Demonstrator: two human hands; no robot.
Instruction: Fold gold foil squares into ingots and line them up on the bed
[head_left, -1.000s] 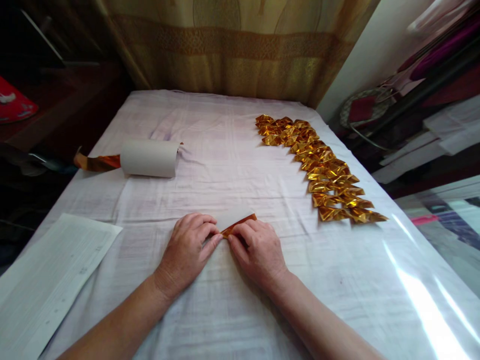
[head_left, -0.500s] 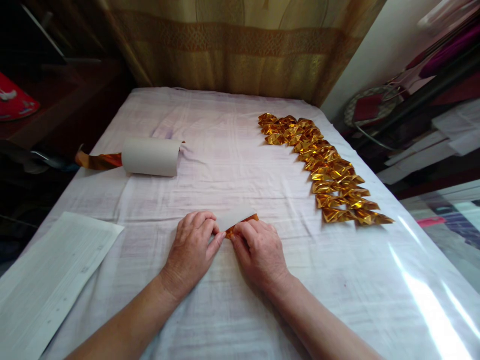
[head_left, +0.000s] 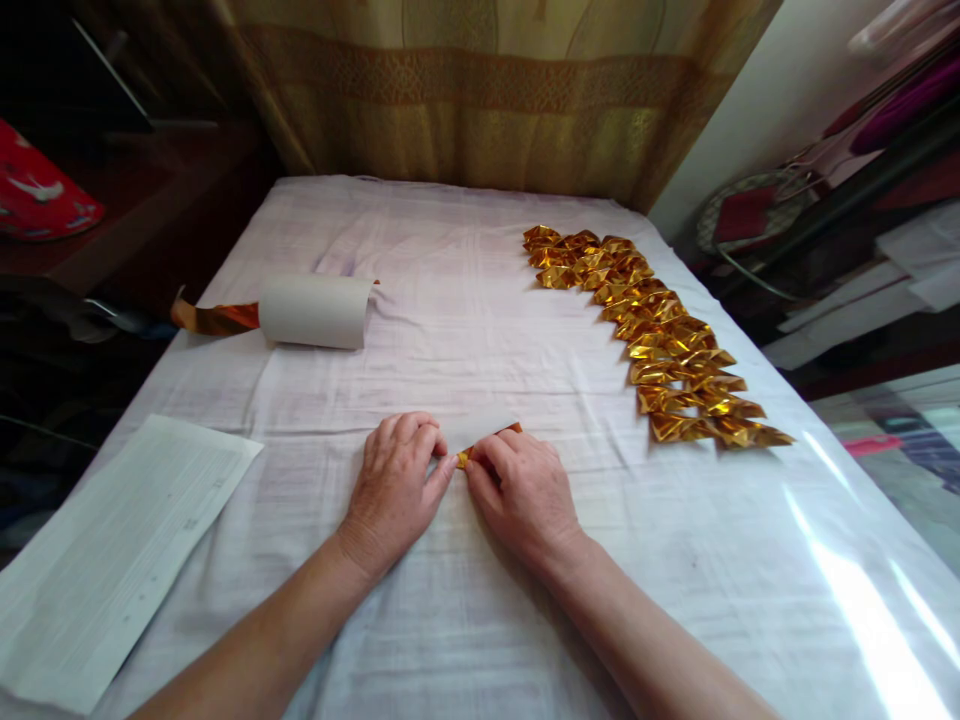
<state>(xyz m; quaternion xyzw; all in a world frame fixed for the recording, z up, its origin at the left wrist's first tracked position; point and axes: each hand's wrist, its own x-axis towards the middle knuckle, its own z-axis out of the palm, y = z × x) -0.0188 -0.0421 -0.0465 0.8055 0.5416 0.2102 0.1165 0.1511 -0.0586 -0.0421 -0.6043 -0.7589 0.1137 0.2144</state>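
Observation:
A small piece of gold foil paper [head_left: 486,424] with a whitish back lies on the cloth, its near edge folded up so a gold strip shows. My left hand [head_left: 396,478] is closed at its left end, thumb and fingers pressing it there. My right hand [head_left: 528,490] pinches the folded near edge, its fingertips bent over the gold strip. Both hands rest low on the cloth, close together; part of the foil is hidden beneath them. Several folded gold foil pieces [head_left: 660,335] lie in overlapping rows at the right.
A curled pale sheet [head_left: 313,312] with gold foil [head_left: 217,318] sticking out lies at back left. Nearer on the left is a printed white paper sheet [head_left: 120,560]. The white cloth [head_left: 450,620] covers the surface up to a gold-brown curtain [head_left: 465,110].
The whole view has shifted slightly, moving the scene a little to the right. Both hands stay on the foil paper, and less of the gold strip shows between them.

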